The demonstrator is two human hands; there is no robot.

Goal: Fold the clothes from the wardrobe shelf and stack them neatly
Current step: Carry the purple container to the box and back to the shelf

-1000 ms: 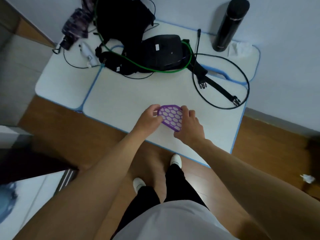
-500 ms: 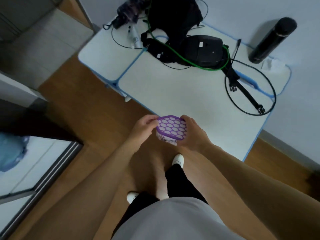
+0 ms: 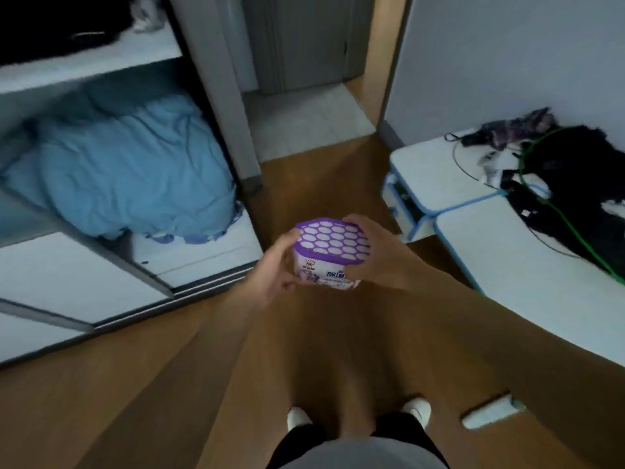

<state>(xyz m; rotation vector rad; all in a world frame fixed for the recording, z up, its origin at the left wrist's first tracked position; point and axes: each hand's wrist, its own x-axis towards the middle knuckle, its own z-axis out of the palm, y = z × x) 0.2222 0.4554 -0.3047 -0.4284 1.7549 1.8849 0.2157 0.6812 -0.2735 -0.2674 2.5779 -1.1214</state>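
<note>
A small white box with a purple honeycomb lid [image 3: 329,252] is held over the wooden floor between both hands. My left hand [image 3: 275,270] grips its left side and my right hand [image 3: 375,255] grips its right side. To the left stands the open wardrobe [image 3: 203,262], with a crumpled light blue fabric bundle [image 3: 125,170] on its lower shelf. Dark clothes [image 3: 50,22] lie on the shelf above, mostly cut off by the frame edge.
A white table with blue edging [image 3: 527,265] stands at the right, carrying a black bag [image 3: 575,170], a green cable [image 3: 575,228] and black cords. A doorway [image 3: 304,79] opens at the back. A small white object [image 3: 490,414] lies on the floor by my feet.
I have lifted the purple-lidded box off the table and turned left; the table has slid to the right and the open wardrobe with the blue bundle has come into view.
</note>
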